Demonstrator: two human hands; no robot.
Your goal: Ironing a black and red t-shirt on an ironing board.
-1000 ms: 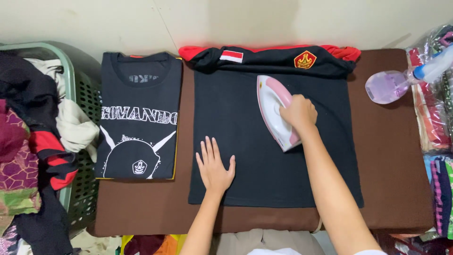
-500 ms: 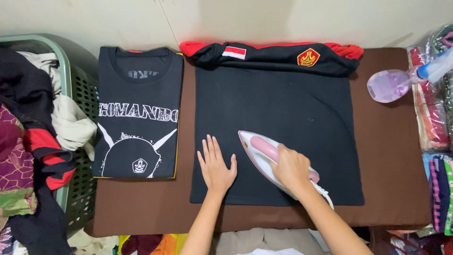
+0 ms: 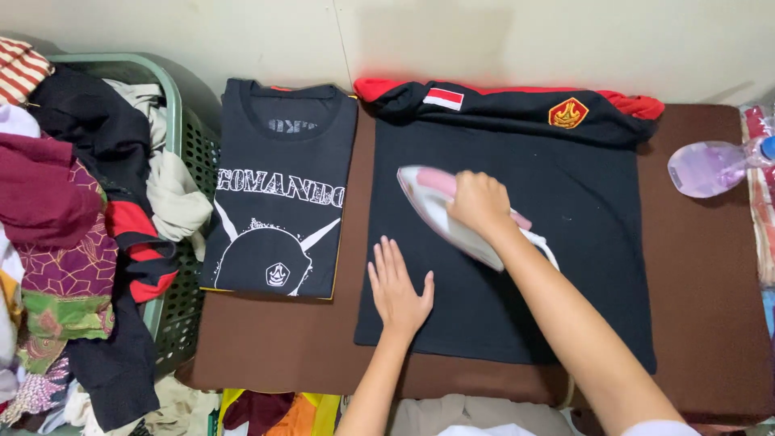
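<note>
A plain black garment [image 3: 565, 186] lies spread flat on the brown ironing surface [image 3: 694, 307]. My right hand [image 3: 478, 203] grips the handle of a white and pink iron [image 3: 436, 202], which rests on the garment's upper left part, tip pointing up and left. My left hand [image 3: 397, 287] lies flat with fingers spread on the garment's lower left edge, just below the iron.
A folded black T-shirt with a white print [image 3: 282, 194] lies left of the garment. A black and red jersey with badges [image 3: 517, 109] lies along the far edge. A green laundry basket [image 3: 173, 105] heaped with clothes stands at left. A pale purple spray bottle [image 3: 710, 167] lies at right.
The iron went from the garment's upper middle down to its lower middle, then up and left to the upper left. My left hand stayed flat on the fabric.
</note>
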